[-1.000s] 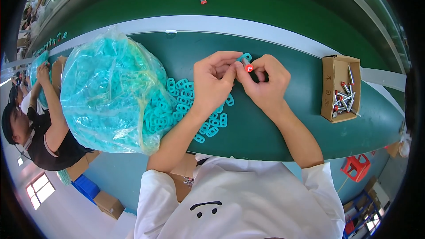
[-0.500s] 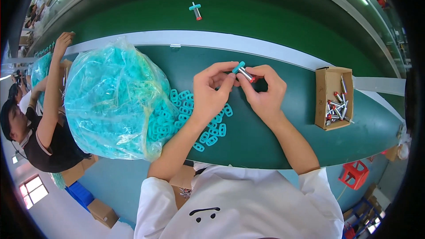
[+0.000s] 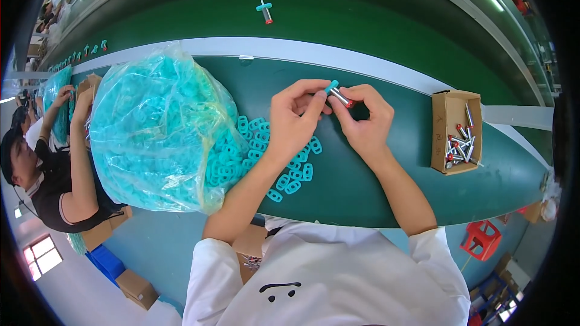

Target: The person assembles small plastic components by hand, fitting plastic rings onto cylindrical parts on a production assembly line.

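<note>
Metal cylinder (image 3: 342,98) between both hands (image 3: 295,116) (image 3: 370,118)

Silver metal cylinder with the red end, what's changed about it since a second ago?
The silver metal cylinder has tilted: its red end, which faced the camera, now points lower right. The left hand still grips the teal plastic piece, the right hand the cylinder. The brown cardboard box stayed put.

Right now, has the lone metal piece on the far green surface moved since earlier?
Yes, left: the lone metal piece sits less far right of the small clip on the white strip than before.
</note>
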The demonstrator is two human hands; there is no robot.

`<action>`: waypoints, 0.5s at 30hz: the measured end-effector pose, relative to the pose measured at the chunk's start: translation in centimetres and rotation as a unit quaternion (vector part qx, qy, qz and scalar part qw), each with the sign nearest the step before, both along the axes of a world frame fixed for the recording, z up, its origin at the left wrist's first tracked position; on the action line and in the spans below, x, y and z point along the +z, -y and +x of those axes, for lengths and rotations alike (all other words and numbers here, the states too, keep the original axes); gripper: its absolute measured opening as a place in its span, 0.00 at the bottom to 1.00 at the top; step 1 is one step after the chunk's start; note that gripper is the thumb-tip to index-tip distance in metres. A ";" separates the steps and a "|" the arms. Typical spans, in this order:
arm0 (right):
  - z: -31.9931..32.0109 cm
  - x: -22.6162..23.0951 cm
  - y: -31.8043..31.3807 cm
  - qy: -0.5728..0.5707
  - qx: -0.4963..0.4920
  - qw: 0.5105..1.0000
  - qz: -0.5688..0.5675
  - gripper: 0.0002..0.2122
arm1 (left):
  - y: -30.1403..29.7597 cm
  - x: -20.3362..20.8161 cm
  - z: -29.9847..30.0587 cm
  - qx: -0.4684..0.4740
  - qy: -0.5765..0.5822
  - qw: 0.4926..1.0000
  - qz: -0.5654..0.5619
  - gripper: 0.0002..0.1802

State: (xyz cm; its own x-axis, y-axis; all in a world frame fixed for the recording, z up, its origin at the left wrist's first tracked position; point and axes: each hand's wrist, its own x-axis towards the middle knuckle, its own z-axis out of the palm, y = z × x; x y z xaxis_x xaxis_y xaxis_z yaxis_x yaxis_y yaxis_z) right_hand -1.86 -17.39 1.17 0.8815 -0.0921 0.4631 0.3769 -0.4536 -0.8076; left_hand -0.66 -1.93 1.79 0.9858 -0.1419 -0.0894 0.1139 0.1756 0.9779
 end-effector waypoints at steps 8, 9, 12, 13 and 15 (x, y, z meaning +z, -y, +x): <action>0.2 0.5 -0.5 -0.002 0.011 1.000 -0.027 0.09 | -0.4 0.4 0.0 0.012 -0.009 1.000 -0.005 0.10; 0.3 0.7 -0.6 -0.030 0.001 0.999 -0.018 0.08 | -0.5 0.6 -0.1 0.020 -0.005 1.000 0.001 0.10; 1.6 1.1 0.8 -0.039 -0.049 0.997 -0.053 0.07 | -0.2 0.5 -0.6 0.059 0.055 0.994 0.076 0.12; 2.7 1.3 1.8 -0.077 -0.084 0.992 -0.055 0.06 | -0.1 0.4 -0.3 0.077 0.107 0.980 0.149 0.13; 6.1 1.3 4.2 -0.025 -0.122 0.984 -0.129 0.05 | -0.9 1.1 -0.1 0.013 0.165 0.967 0.196 0.14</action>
